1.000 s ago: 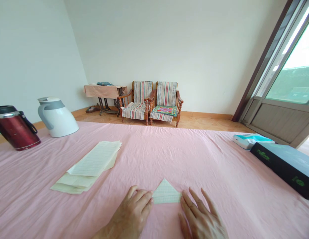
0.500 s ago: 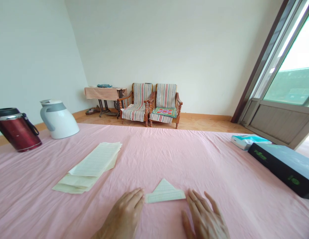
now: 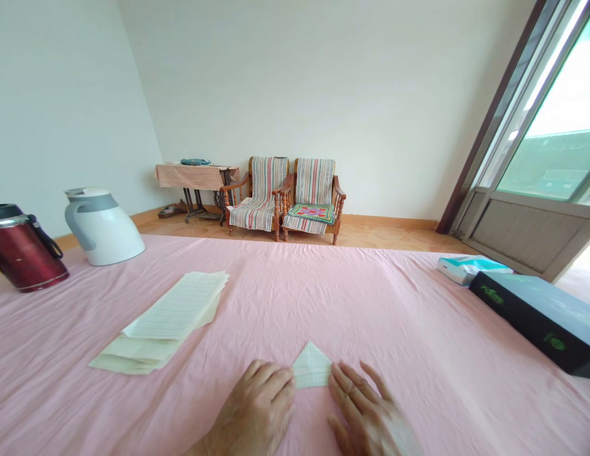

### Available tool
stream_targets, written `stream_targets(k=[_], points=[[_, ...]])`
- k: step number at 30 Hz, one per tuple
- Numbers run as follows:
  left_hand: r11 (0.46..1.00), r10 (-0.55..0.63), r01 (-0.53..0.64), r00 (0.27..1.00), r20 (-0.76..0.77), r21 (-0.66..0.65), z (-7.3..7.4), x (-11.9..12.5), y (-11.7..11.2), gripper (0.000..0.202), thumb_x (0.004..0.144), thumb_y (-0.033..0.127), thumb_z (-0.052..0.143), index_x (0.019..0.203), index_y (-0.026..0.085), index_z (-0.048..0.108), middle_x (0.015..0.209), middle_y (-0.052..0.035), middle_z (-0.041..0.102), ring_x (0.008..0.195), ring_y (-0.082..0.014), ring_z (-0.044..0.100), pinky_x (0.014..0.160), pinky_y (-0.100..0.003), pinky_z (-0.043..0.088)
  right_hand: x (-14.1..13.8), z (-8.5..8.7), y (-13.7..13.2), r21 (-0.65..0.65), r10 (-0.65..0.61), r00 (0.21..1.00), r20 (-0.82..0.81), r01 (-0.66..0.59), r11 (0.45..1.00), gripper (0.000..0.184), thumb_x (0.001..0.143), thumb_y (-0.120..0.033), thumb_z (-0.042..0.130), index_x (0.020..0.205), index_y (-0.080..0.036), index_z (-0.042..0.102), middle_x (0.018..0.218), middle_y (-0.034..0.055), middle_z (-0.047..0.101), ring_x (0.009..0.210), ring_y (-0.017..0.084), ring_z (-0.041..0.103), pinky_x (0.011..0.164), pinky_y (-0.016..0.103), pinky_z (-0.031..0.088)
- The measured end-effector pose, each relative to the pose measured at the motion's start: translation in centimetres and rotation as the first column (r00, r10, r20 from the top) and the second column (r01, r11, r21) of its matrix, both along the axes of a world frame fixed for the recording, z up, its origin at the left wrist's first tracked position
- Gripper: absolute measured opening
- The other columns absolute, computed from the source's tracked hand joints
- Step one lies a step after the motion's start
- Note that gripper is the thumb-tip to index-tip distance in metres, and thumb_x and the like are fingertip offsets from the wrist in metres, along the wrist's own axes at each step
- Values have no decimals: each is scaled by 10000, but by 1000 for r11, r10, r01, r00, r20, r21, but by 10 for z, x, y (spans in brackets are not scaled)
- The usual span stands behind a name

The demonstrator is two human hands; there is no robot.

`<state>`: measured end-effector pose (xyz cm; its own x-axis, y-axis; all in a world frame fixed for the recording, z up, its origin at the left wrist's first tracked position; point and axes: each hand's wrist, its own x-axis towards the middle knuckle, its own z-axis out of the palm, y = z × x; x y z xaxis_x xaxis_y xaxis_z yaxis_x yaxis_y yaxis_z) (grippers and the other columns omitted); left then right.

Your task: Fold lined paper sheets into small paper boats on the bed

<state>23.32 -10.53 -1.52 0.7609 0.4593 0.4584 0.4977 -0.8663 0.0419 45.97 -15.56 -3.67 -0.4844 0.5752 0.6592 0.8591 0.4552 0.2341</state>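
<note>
A small folded sheet of pale green lined paper point(image 3: 312, 367) lies on the pink cloth, with a pointed peak at the top and a straight lower edge. Fingertips of my left hand point(image 3: 259, 405) press down over its left end; they are stretched out flat, side by side, and the thumb is hidden. On the opposite side, my right hand point(image 3: 365, 405) rests its index and middle fingertips on the paper's right end, with its fingers apart. Both ends of the folded strip are covered by the fingers.
A stack of lined paper sheets point(image 3: 173, 310) lies to the left. Behind it stand a white jug point(image 3: 107, 231) and a red flask point(image 3: 26, 253). At the right are a black box point(image 3: 527, 323) and a tissue pack point(image 3: 470, 267). Two chairs point(image 3: 285, 196) stand beyond the pink cloth point(image 3: 394, 304).
Both hands have moved inward onto the ends of the folded paper, covering them. Before, its whole lower strip showed between the hands. The view has shifted slightly.
</note>
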Motion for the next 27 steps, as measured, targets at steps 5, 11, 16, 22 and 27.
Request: stream_targets(k=[5,11,16,22,27], points=[[993,13,-7,999,49,-118,2,-2,2,192,892,77,451,833,174,606,872,-36,627,841,-191,565,782,-343,484,13,-1,-4,-93,-113,988,-101,103,990,252,834,-228,517,1049,-183,643,1014,63,721,903,232,682,781,349,504],[959,86,-49,989,121,-278,17,11,5,328,824,44,537,1112,200,560,1081,-43,615,970,-216,541,868,-389,467,13,-8,5,-274,-186,849,-494,51,960,340,769,-180,489,1104,-209,536,952,64,680,849,219,653,704,330,526],[934,79,-65,996,27,-351,22,29,9,382,783,99,652,1134,202,544,1093,-33,613,1006,-228,527,896,-391,434,11,-16,14,-350,-200,760,-618,-38,936,424,727,-163,504,1147,-221,498,885,36,642,809,198,630,709,316,518],[956,25,-28,1000,-14,-293,20,40,10,219,808,67,592,980,201,566,957,-12,598,912,-209,529,821,-349,430,6,-6,7,-398,-210,792,-574,-45,916,226,759,-134,489,946,-240,560,816,13,616,761,195,589,686,323,462],[976,-101,79,990,-103,-203,17,42,9,110,857,66,517,840,172,539,857,-21,569,791,-187,531,741,-320,443,11,-1,3,-380,-284,775,-564,61,923,113,830,-220,460,871,-240,564,819,25,634,755,198,603,663,321,463]])
